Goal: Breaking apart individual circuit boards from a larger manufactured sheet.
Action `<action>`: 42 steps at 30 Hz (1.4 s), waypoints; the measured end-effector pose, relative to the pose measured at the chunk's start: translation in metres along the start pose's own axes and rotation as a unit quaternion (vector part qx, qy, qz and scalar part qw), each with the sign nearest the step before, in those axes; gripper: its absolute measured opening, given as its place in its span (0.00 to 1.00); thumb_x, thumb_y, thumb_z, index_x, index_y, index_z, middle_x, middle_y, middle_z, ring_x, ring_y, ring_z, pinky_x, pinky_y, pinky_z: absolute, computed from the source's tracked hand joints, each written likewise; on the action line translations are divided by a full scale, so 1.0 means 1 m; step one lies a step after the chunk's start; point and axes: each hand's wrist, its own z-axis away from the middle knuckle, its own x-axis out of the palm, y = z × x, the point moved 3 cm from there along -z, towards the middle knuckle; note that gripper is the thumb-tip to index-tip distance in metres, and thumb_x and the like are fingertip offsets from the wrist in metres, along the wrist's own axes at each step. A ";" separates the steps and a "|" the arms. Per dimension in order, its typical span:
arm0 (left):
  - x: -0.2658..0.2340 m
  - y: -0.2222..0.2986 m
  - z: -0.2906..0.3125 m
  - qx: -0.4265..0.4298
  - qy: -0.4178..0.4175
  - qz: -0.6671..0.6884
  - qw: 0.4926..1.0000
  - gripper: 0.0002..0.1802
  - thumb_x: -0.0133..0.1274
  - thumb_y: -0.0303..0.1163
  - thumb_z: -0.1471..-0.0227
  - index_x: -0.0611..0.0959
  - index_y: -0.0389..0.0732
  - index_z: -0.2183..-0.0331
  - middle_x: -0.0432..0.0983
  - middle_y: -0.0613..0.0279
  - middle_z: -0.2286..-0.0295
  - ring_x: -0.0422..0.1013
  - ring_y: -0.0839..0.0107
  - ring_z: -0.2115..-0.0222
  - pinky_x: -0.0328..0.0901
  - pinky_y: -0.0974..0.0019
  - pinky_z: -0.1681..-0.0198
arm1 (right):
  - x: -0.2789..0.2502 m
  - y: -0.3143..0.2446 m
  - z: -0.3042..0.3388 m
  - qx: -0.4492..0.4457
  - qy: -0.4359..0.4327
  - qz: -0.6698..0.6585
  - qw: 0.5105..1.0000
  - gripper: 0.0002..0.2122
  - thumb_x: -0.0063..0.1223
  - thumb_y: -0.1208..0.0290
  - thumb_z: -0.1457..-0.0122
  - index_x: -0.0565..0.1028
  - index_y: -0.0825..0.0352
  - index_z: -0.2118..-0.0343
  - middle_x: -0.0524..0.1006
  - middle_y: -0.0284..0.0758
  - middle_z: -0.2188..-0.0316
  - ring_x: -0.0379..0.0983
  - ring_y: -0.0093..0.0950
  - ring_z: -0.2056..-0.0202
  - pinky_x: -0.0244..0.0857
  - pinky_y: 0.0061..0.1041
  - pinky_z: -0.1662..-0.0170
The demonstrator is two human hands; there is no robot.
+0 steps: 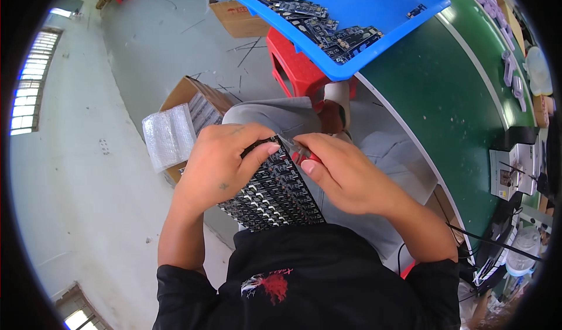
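A black panel of joined circuit boards (280, 192) leans against my lap, its rows crowded with small parts. My left hand (225, 160) pinches the panel's far corner between thumb and fingers. In my right hand (345, 169) is a pair of red-handled cutting pliers (301, 153), closed in my grip. The pliers' metal jaws are at the panel's far right edge, close to my left thumb. Whether the jaws touch the board is too small to tell. My right palm hides most of the handles.
A blue bin (345, 69) holding several loose boards (322, 23) stands ahead, above a red stool (290, 61). At left, a cardboard box (178, 96) contains bubble-wrapped packs (170, 137). The green worktable (433, 96) curves along my right, with a small fan (524, 248) near its end.
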 end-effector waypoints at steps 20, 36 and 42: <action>-0.002 -0.018 0.008 -0.067 0.005 0.107 0.992 0.09 0.65 0.30 0.49 0.83 0.35 0.71 0.78 0.55 0.80 0.73 0.61 0.81 0.66 0.67 0.75 | 0.005 0.023 0.001 0.089 -0.081 -0.189 0.975 0.19 0.44 0.61 0.31 0.68 0.71 0.45 0.71 0.31 0.68 0.66 0.21 0.66 0.62 0.23 0.62; 0.004 -0.037 0.000 -0.118 -0.006 0.132 0.984 0.09 0.63 0.29 0.47 0.82 0.33 0.69 0.79 0.54 0.78 0.73 0.65 0.79 0.67 0.69 0.72 | 0.062 0.067 0.119 0.103 0.047 -0.249 0.962 0.09 0.54 0.71 0.36 0.65 0.68 0.62 0.72 0.42 0.53 0.69 0.29 0.53 0.64 0.28 0.52; 0.002 -0.034 -0.002 -0.080 -0.021 0.143 0.986 0.05 0.60 0.24 0.46 0.82 0.33 0.68 0.79 0.56 0.78 0.73 0.70 0.78 0.65 0.69 0.73 | 0.068 0.088 0.125 0.207 0.064 -0.408 0.887 0.20 0.45 0.67 0.31 0.55 0.65 0.41 0.73 0.38 0.54 0.70 0.28 0.54 0.66 0.30 0.50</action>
